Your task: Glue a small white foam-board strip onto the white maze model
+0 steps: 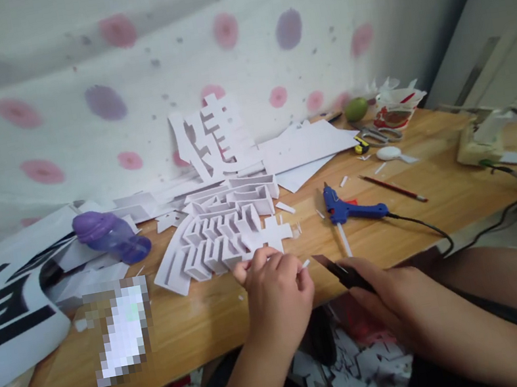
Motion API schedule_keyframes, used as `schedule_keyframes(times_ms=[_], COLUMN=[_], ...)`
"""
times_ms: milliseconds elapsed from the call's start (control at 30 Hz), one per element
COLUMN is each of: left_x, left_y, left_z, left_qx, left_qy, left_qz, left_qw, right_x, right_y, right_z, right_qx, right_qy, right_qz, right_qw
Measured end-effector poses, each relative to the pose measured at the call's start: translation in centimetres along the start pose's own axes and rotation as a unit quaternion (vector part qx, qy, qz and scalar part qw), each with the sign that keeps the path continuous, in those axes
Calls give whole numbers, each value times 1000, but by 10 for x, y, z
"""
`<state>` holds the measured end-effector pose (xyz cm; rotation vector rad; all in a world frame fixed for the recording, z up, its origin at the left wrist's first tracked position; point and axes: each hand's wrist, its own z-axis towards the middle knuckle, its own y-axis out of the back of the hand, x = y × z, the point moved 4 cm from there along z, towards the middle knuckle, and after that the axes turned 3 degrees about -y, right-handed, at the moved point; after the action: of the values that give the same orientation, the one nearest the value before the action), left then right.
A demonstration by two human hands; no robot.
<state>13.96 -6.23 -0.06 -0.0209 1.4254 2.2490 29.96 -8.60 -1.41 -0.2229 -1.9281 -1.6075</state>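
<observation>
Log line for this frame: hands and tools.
left hand: fingers at near edge of white paper model | right hand: grip shut on black cutter | blue glue gun: lying on table

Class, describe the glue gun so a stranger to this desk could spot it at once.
On the long wooden desk, find the white paper model in the middle. Just right of it, beyond the right hand gripping a black knife, lies the glue gun. It alone is bright blue, with a black cord trailing away.
</observation>
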Motion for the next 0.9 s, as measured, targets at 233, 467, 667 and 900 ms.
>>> schedule_keyframes(times_ms=[233,467,667,900], left_x=[-8,-8,-7,-5], left_y=[-10,-8,-9,-10], left_z=[-3,-5,-6,-6], left_qx=[23,18,18,12], left_qy=[46,47,46,39], left_qz=[20,33,20,10], left_qw=[998,998,999,999], right_x=[-5,1,4,11], right_y=[-11,-12,-13,-9], right_z=[2,1,0,-1], right_qx=[-28,-34,-28,-34], right_qy=[28,66,63,69], right_qz=[-239,-279,-256,-288], right_qw=[970,957,964,955])
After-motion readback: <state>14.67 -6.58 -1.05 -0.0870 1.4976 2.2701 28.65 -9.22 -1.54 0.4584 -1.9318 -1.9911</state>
